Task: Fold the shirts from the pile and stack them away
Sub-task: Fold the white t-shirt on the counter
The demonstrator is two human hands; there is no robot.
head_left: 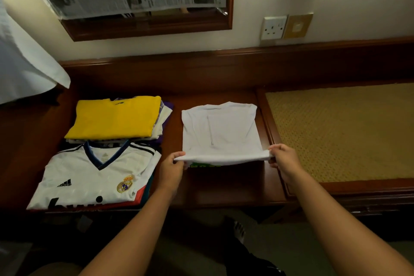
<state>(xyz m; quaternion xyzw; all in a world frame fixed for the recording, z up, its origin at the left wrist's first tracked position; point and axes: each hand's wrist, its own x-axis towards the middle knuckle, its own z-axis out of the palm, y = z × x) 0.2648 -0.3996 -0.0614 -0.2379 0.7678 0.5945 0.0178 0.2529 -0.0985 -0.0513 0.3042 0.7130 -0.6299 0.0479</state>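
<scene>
Your left hand [173, 169] and right hand [282, 158] each pinch a near corner of the half-folded plain white cotton shirt [220, 132], lifting its near edge off the dark wooden desk [224, 188]. Left of that shirt: white football jersey [96, 177]; behind it, folded yellow shirt [114, 117] atop a stack.

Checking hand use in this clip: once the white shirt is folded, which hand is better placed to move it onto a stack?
Left, probably. The left hand grips the plain white shirt's corner nearest the yellow-topped folded stack; the right hand grips the far corner.

wooden desk [224, 188] under shirt stacks [112, 141]
</scene>
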